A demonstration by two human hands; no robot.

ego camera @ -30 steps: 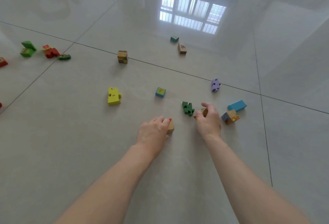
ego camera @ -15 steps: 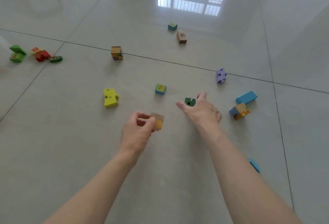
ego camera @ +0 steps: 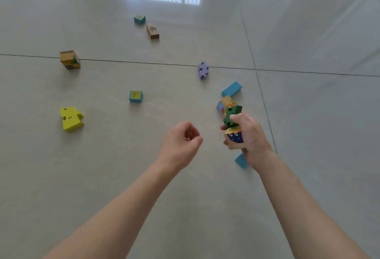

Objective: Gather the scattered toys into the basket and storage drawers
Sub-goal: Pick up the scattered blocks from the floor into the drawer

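Now the green puzzle piece point(ego camera: 232, 115) sits atop the right hand's point(ego camera: 249, 135) grip.

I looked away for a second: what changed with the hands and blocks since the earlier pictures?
The right hand picked the green puzzle piece off the floor and now grips it together with the wooden block that the left hand held before. The left hand, fingers curled, now holds nothing. The yellow puzzle piece and purple piece lie as before.

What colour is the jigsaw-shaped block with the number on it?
Yellow: the yellow jigsaw-shaped block shows best in the head view.
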